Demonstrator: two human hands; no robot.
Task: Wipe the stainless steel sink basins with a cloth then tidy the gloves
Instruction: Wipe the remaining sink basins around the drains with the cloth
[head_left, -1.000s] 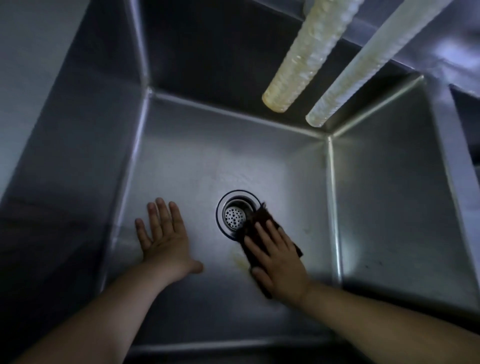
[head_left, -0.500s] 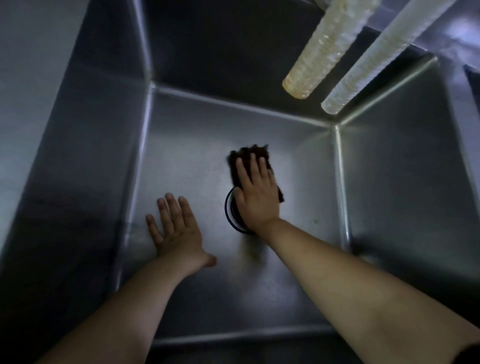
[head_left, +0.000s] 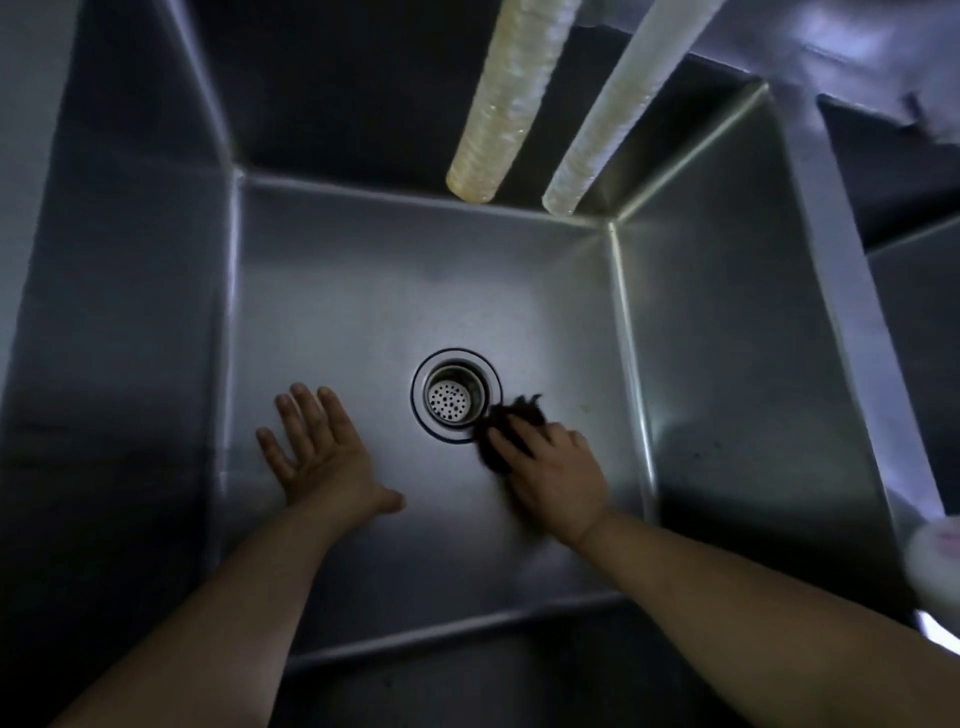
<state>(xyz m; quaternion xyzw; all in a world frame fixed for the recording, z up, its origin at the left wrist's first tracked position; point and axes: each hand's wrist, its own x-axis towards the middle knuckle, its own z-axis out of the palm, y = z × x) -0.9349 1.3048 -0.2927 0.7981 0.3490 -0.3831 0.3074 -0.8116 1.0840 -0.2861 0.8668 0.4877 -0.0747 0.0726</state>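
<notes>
Two hands are down in the sink (head_left: 727, 364). My right hand (head_left: 556, 467) presses the cloth (head_left: 506, 421), fingers bent on it, just right of the drain (head_left: 456, 396). My left hand (head_left: 322, 452) lies flat and open. A wet floor could make it slip, or the cloth could snag on the drain.

The setting is looking like a commercial kitchen or scullery: a deep, square stainless steel basin (head_left: 727, 364) with a perforated drain (head_left: 451, 400) is adjoining a second basin (head_left: 914, 312), and two ribbed hoses (head_left: 514, 98) are hanging over it.
</notes>
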